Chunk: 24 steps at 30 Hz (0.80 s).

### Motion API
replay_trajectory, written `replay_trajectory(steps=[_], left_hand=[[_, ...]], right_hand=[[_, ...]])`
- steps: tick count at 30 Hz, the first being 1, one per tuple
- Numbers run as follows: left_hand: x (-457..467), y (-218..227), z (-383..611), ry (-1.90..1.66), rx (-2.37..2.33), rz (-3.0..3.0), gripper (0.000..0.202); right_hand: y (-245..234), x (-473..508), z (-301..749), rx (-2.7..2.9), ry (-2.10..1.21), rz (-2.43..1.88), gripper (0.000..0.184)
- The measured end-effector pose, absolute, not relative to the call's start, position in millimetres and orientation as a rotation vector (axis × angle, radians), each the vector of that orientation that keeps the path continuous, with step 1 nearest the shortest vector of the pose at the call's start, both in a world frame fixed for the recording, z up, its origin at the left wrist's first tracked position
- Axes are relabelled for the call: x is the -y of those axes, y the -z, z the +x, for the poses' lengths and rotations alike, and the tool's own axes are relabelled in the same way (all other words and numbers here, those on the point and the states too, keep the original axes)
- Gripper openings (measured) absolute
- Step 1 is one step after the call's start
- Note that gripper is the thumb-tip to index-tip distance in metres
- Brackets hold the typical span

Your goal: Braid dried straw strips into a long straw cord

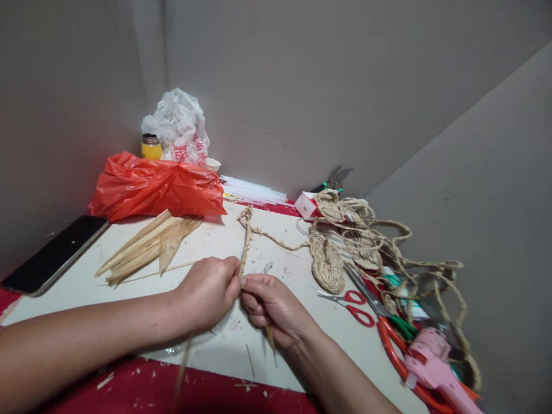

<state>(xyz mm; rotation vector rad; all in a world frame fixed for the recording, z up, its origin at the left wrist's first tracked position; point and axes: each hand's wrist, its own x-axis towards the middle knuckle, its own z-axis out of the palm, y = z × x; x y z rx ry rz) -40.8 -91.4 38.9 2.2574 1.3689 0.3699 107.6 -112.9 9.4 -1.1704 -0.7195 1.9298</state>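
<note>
My left hand (pixel 209 290) is closed around the near end of a braided straw cord (pixel 246 241), its fingers turned away from view. Pinching the same cord right beside it is my right hand (pixel 271 305), thumb and forefinger meeting at the braid. Loose strips hang below both hands. From the far end, the cord runs right toward a coiled, sole-shaped straw piece (pixel 328 264). To the left of my hands lies a bundle of dry, flat straw strips (pixel 138 247) on the white board (pixel 284 359).
Small red-handled scissors (pixel 351 302), larger orange-handled scissors (pixel 390 345) and a pink glue gun (pixel 435 365) lie at right, near tangled braid (pixel 401 259). A phone (pixel 56 253) and red plastic bag (pixel 159 187) sit left. Glue sticks (pixel 254 190) and pruning shears (pixel 334 181) lie behind.
</note>
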Motion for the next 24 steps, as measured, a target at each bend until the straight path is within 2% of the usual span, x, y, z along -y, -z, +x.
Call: replay_trajectory(steps=[5,11,24], left_hand=[[96.3,-38.4,-40.6,-0.28,-1.345,2.357,0.017],[98.8,-33.7,-39.5,-0.217,-1.375,2.449,0.017],[101.3,-26.1,-36.0,-0.18,-1.272,2.427,0.022]], right_hand=[[-6.0,113.7,106.2,0.674,-1.971,-1.046,0.024],[-6.2,118.0,97.6,0.673,-1.888,-1.076,0.038],[-6.7,123.0,97.0,0.542,-1.838,-1.08,0.039]])
